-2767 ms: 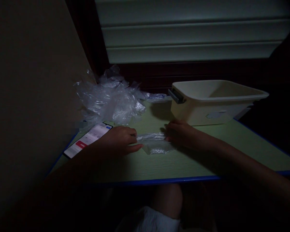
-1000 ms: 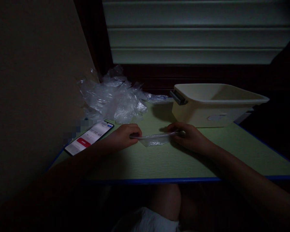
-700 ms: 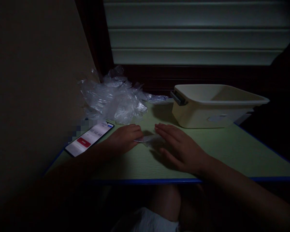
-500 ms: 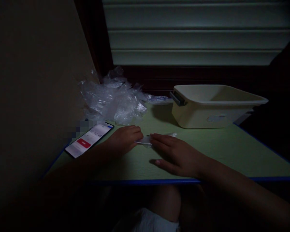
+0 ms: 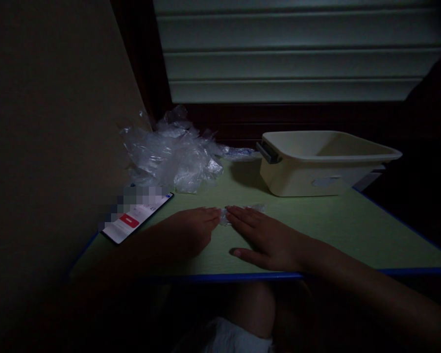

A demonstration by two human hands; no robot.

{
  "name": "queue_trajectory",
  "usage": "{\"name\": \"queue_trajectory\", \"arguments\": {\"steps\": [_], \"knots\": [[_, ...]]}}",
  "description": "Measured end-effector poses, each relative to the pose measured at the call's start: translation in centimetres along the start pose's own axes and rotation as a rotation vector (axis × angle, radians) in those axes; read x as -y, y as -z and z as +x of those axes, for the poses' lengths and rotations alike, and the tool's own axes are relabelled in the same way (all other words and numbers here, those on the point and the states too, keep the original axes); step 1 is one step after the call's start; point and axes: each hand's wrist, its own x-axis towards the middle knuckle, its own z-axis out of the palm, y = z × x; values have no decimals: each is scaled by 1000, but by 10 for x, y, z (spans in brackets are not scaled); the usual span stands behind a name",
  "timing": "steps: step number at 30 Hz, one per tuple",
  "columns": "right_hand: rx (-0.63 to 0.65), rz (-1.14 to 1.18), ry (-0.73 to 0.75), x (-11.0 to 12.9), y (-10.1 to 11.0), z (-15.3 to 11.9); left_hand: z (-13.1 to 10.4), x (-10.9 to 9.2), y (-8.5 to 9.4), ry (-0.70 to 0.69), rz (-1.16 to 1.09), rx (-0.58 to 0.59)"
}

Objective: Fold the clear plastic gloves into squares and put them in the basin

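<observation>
A small piece of clear plastic (image 5: 224,217), seemingly a bag, lies on the green table between my two hands. My right hand (image 5: 268,233) rests flat over it, with its fingers stretched to the left and the thumb spread apart; much of the plastic is hidden under these fingers. From the other side, the outstretched fingers of my left hand (image 5: 196,228) reach the plastic's left edge. The left thumb is out of sight. Both hands lie low on the tabletop, their fingertips close together.
A crumpled heap of clear plastic bags (image 5: 172,157) fills the table's back left. At the back right stands a cream plastic bin (image 5: 297,174) with a dark handle. A phone (image 5: 132,223) with a lit timer lies left of my left arm. Blue edging (image 5: 220,277) borders the table (image 5: 330,235).
My left hand, earlier curled at the plastic's raised left edge, now lies flatter with its fingers stretched out. The plastic has settled flat. My right hand stays nearly in place.
</observation>
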Motion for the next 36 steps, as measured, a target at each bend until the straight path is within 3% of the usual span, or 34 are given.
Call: {"name": "queue_trajectory", "arguments": {"steps": [4, 12, 17, 26, 36], "knots": [[5, 15, -6, -1, -1, -1, -8, -7, -3, 48, 49, 21], [-2, 4, -25, 3, 3, 4, -14, -15, -15, 152, 0, -110], [-129, 17, -118, 18, 3, 19, -15, -11, -21, 135, 22, -34], [-65, 38, -245, 28, -13, 33, -15, -11, -18, 112, 40, -12], [-47, -70, -291, 23, -12, 12, -13, -12, -15, 158, 39, 23]]}}
